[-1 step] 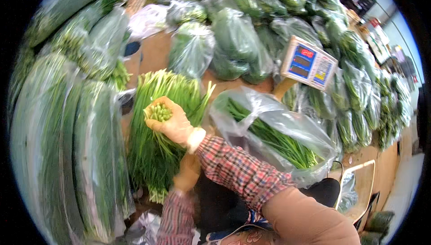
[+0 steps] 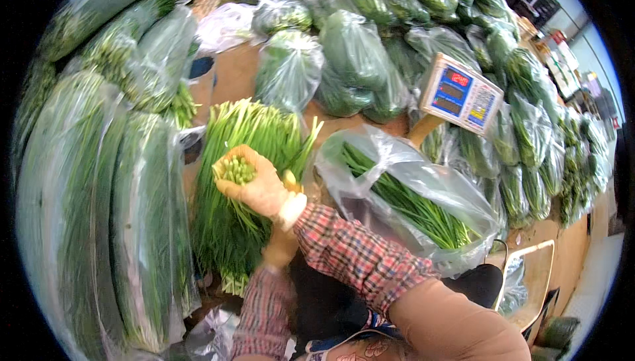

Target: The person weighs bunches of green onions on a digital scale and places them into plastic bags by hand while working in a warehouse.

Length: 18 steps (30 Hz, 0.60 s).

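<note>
In my right hand (image 2: 254, 182), which looks gloved in pale thin material, is a bunch of flowering chives (image 2: 236, 170); its rounded yellow-green tips face up inside my curled fingers. The hand is above a big pile of the same long green stalks (image 2: 225, 235), pale ends at the far side. My left hand (image 2: 280, 245) comes up from below and passes under my right wrist. Some of its yellowish fingers show just beyond that wrist. The rest is blurred or covered, so its grip is hidden.
To the right lies a clear plastic bag (image 2: 403, 196) with green stalks inside. Behind it a scale display (image 2: 461, 93) stands on a post. Long bagged greens (image 2: 73, 215) fill the left side; several bagged vegetables (image 2: 357, 57) are heaped at the back. A pale-rimmed bin (image 2: 544, 275) stands lower right.
My left hand has moved up and slightly right, so its fingers now show beyond my right wrist. My right hand keeps its hold on the bunch. The whole view has shifted slightly.
</note>
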Tool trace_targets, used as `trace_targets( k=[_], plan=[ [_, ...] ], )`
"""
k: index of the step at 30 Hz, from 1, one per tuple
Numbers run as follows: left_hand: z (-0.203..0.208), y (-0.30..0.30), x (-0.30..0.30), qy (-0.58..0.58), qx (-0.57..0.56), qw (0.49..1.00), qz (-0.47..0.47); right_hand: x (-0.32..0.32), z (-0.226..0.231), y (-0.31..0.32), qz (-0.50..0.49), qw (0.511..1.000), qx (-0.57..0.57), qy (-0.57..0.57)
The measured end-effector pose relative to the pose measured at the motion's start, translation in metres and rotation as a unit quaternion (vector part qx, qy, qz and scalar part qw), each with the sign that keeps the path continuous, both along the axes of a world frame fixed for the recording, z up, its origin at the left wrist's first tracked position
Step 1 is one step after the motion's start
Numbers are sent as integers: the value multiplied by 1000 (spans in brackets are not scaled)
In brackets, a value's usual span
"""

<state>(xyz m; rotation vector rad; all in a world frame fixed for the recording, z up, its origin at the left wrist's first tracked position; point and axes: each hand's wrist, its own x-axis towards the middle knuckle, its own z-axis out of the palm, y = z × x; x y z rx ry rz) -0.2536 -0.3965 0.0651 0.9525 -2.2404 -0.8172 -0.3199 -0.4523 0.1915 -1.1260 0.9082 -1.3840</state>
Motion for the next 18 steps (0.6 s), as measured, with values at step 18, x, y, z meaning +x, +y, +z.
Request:
trace_targets(
  k=[18],
  plan=[
    [11, 19, -6, 449, 357, 815, 82, -57, 172, -2, -150, 929, -326, -85]
  ],
)
